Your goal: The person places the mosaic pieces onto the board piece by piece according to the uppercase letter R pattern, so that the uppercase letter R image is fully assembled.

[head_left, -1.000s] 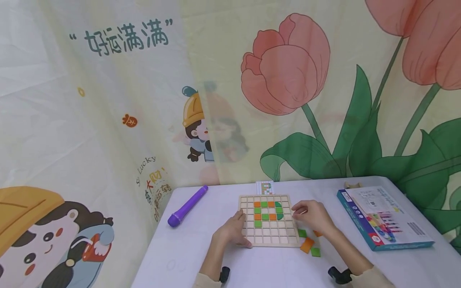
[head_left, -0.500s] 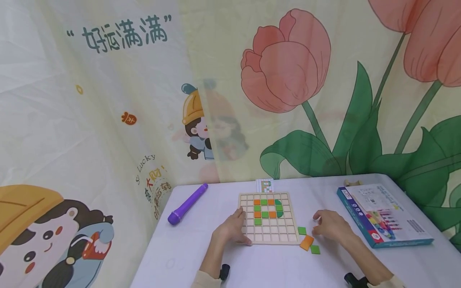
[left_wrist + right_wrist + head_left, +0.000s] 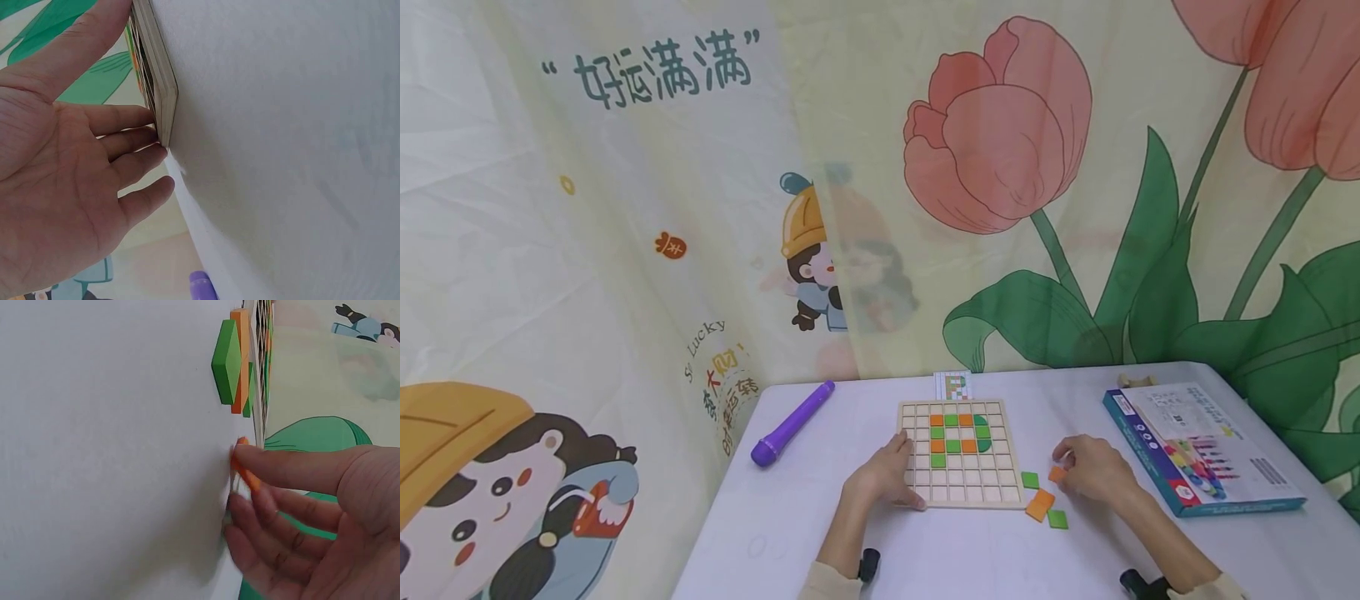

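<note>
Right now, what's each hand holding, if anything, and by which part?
Right hand: an orange tile, pinched between thumb and fingers; blur hides exactly which edges. Left hand: nothing held, just touching the board along its side.

Matt wooden board point(image 3: 974, 480), smooth green tile point(image 3: 227, 362), plastic-looking purple stick point(image 3: 793, 423), creased cloth backdrop point(image 3: 857, 108)

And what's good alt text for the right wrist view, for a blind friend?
A right hand pinches an orange tile close to a white tabletop. Nearby lie loose green and orange tiles, beside a board seen edge-on.
</note>
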{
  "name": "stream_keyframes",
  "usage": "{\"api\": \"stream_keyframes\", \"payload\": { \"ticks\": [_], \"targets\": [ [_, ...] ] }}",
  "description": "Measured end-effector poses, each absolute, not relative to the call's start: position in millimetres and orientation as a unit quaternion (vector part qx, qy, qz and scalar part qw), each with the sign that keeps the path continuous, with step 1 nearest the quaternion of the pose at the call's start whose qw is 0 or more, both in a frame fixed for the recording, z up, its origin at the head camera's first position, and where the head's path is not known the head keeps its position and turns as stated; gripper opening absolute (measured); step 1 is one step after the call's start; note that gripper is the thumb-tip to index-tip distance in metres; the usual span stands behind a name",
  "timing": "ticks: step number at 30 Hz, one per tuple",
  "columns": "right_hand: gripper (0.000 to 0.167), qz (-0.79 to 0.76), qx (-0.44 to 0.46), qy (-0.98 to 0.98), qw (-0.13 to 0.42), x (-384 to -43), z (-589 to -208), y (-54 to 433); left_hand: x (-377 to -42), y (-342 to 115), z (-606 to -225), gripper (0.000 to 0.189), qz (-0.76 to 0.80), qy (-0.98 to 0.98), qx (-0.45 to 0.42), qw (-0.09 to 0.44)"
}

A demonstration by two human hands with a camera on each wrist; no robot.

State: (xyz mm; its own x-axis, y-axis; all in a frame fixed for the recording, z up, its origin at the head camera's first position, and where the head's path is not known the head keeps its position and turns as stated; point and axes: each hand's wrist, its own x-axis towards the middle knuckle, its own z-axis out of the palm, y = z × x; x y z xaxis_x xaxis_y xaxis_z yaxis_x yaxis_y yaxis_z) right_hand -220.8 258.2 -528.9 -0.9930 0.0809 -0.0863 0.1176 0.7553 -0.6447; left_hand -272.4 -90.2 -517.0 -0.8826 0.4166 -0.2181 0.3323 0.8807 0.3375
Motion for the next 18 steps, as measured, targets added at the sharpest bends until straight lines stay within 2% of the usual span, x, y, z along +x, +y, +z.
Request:
{"api": "stream_keyframes", "payload": {
  "ticks": [7,18],
  "targets": [
    [0.033,-0.403,0.020,0.915,-0.016,-232,-530,254,-273,-90,-518,0.113,0.144,0.960,0.194,0.142],
    [0.030,-0.446,0.012,0.894,-0.027,-256,-535,227,-272,-90,-517,0.114,0.139,0.960,0.194,0.145]
  ]
}}
